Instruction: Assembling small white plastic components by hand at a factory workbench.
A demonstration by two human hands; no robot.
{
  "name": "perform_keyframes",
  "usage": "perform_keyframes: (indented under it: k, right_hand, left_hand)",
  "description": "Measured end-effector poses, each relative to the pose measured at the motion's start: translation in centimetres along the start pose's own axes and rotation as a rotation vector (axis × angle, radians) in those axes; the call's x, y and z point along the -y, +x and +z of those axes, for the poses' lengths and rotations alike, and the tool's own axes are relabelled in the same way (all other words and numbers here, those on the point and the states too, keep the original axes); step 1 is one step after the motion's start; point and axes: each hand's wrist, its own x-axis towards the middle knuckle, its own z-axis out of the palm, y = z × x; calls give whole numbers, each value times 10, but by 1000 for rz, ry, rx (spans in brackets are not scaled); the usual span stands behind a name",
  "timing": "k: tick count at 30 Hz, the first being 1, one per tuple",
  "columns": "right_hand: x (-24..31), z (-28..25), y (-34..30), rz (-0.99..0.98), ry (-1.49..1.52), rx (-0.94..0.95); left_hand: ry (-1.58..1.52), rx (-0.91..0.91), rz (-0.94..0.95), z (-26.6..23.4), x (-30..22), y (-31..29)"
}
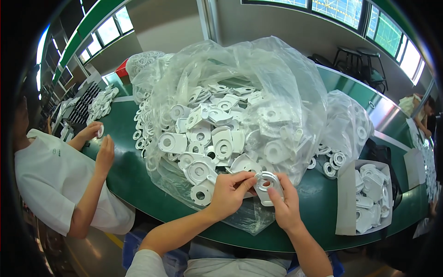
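A white plastic part (264,195), a flat plate with a raised ring around a round hole, is held between my two hands above the near side of an open bag. My left hand (229,191) pinches its left edge with thumb and forefinger. Around its right side my right hand (287,203) is closed, thumb on the upper face and fingers behind. Just beyond my hands, a large clear plastic bag (295,87) lies open with a heap of similar white parts (223,148) in it. Whether the ring is a separate piece I cannot tell.
Right of my hands, a cardboard box (346,203) holds more white parts. A smaller clear bag (344,111) with white rings (339,159) stands behind it. More rings (138,135) lie left of the large bag on the green table (124,177). A co-worker (60,180) handles a ring at left.
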Motion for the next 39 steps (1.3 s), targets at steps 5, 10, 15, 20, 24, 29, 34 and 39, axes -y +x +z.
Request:
perform_keyframes:
  k: [5,10,15,20,24,29,34,39]
  right_hand:
    - [-4,0,2,37,56,-125]
    - [-9,5,1,-98,-143,-109]
    - [-3,4,-1,-96,-216,-75]
    - [-1,4,-2,-9,-235,-81]
    - [-11,3,0,56,-153,-157]
    - [-9,-6,2,-30,-13,-192]
    - [2,-8,-3,-49,-228,159]
    - [50,-72,-33,23,-391,-53]
  left_hand:
    - [-1,31,30,4,-5,-1]
    - [136,63,234,4,-11,2]
    - [69,105,226,0,0,-1]
    - [92,45,174,8,4,1]
    - [327,78,219,14,-8,-1]
    - [12,217,66,5,-11,3]
    - [330,43,285,-5,-11,-5]
    - [634,-326,484,-44,-28,-43]
